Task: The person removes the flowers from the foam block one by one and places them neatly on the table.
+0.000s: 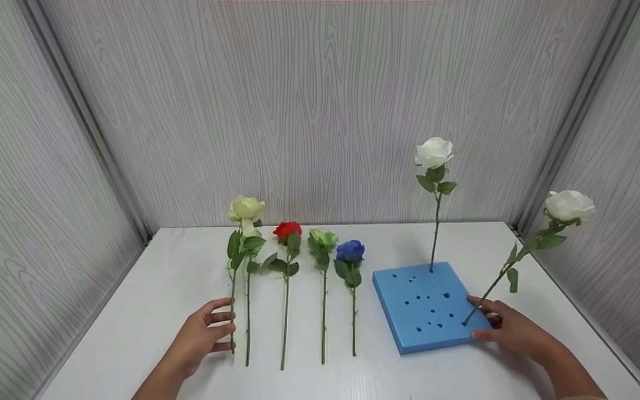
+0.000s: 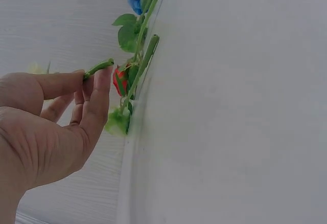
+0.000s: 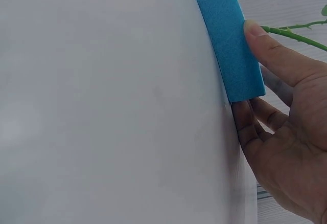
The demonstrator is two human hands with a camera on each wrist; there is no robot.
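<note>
My left hand (image 1: pixel 200 336) pinches the lower stem of a pale yellow rose (image 1: pixel 246 208) at the left end of a row of flowers. In the left wrist view, the cut stem end (image 2: pixel 98 69) shows between thumb and fingers. My right hand (image 1: pixel 514 330) grips the right edge of a blue foam block (image 1: pixel 409 319) full of small holes. The right wrist view shows the thumb (image 3: pixel 265 42) on the block's upper edge and fingers by its corner. One white rose (image 1: pixel 434 153) stands upright in the block's far edge; another white rose (image 1: pixel 570 206) leans right from near my right hand.
Right of the held rose lie a second pale stem (image 1: pixel 248 328), its bloom partly hidden, a red rose (image 1: pixel 288 229), a light green rose (image 1: pixel 324 239) and a blue rose (image 1: pixel 350 251). Wood-patterned panels (image 1: pixel 298 111) enclose the white table (image 1: pixel 186 266) at the back and sides.
</note>
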